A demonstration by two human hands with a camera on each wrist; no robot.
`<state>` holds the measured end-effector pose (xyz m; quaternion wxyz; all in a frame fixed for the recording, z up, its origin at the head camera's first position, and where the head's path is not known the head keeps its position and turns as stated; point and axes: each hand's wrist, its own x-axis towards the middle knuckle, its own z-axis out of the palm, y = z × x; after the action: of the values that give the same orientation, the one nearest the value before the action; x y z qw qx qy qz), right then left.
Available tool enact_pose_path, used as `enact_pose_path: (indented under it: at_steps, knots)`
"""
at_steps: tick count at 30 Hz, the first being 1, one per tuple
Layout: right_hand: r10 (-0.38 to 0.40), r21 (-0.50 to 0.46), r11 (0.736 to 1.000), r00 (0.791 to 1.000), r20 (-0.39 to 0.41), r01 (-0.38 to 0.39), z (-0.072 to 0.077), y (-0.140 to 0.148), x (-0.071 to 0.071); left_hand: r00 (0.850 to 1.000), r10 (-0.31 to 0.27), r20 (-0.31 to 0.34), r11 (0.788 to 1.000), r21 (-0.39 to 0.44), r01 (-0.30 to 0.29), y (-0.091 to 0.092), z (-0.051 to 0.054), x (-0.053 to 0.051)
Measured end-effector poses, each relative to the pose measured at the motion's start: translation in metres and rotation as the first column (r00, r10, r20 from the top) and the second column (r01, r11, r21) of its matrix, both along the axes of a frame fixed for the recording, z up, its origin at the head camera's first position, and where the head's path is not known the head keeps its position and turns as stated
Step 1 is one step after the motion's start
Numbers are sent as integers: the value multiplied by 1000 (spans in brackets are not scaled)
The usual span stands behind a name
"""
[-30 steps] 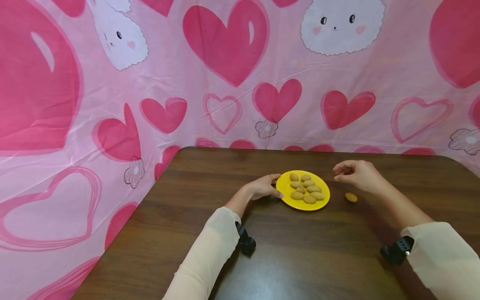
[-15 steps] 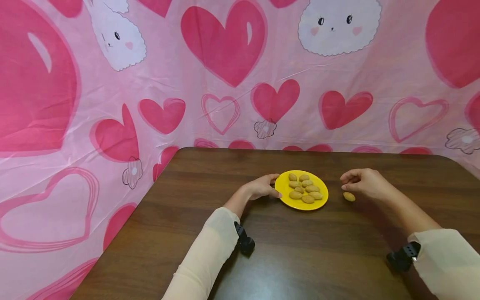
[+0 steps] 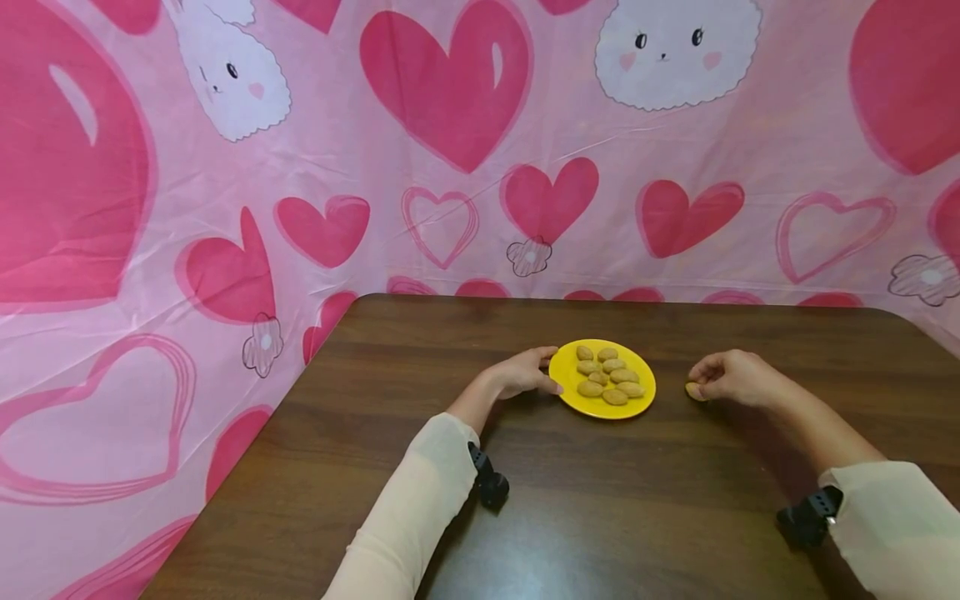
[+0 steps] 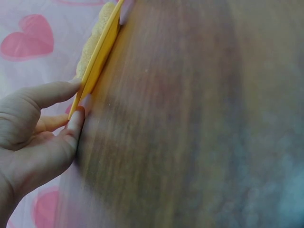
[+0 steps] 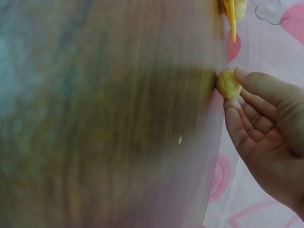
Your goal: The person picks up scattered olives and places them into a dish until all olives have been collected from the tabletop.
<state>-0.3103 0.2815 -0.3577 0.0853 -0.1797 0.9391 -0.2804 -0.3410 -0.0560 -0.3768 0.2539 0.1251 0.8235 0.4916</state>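
A round yellow plate (image 3: 561, 392) lies on the table, bearing several small oval golden-brown cookies (image 3: 615, 397). At its left rim, my left hand (image 3: 519, 374) pinches the edge between thumb and fingers; the left wrist view shows the plate's rim (image 4: 97, 59) between them. To the right of the plate, my right hand (image 3: 738, 377) has thumb and fingertips around a single cookie (image 3: 694, 392). Seen in the right wrist view, that cookie (image 5: 228, 84) is at the table surface, held by the fingers of the right hand (image 5: 270, 118).
The brown wood-grain table (image 3: 600, 500) extends around the plate. Behind it and to the left hangs a pink cloth (image 3: 442, 233) with hearts and bunny faces. A black wrist camera (image 3: 491, 483) sits on the left cuff, another camera (image 3: 808, 518) on the right.
My right hand has come down and slightly right onto the lone cookie and now pinches it. The left hand stays on the plate's rim.
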Motion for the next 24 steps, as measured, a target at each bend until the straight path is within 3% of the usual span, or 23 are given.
enact_pose_path:
  at_steps: [5, 24]
  knots:
    - [-16, 46, 999, 999, 40, 14, 2, -3, 2, 1000, 3, 8, 1000, 3, -3, 0, 1, 0]
    - [-30, -8, 1000, 997, -69, 30, 2, -6, 4, 1000, -2, 16, 1000, 18, 2, 1, -1, -2]
